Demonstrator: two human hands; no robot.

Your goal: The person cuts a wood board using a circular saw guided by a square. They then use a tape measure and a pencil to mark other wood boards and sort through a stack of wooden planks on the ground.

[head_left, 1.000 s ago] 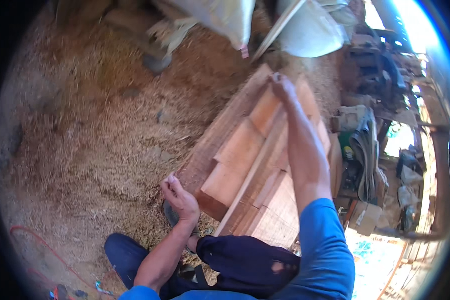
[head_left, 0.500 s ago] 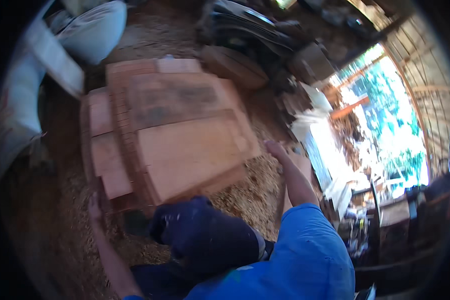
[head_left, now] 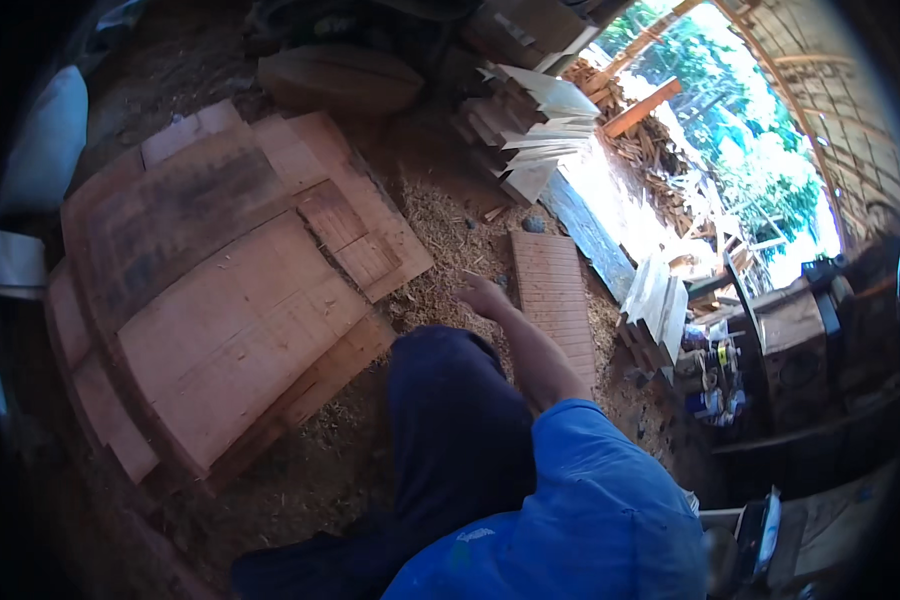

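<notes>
My right hand (head_left: pixel 483 297) reaches out over wood shavings (head_left: pixel 430 225), between a stack of reddish wooden boards (head_left: pixel 240 320) and a long grooved board (head_left: pixel 553 300) lying on the ground. Its fingers are partly stretched out and nothing shows in them. The stack is on the left, with wide flat boards on top, one of them darkly stained (head_left: pixel 185 215). Smaller grooved pieces (head_left: pixel 350 240) lie on its right side. My left hand cannot be made out; the lower left is dark.
Cut planks (head_left: pixel 540 120) are piled beyond the grooved board, and more plank ends (head_left: pixel 655 310) lie to its right. A white sack (head_left: pixel 45 145) stands far left. Cluttered shelving (head_left: pixel 710 370) lines the right, near a bright opening with scrap wood outside.
The view has turned right, so the stack sits further left. My right hand has left the stack's right edge and is now over the shavings. My left hand has gone from sight.
</notes>
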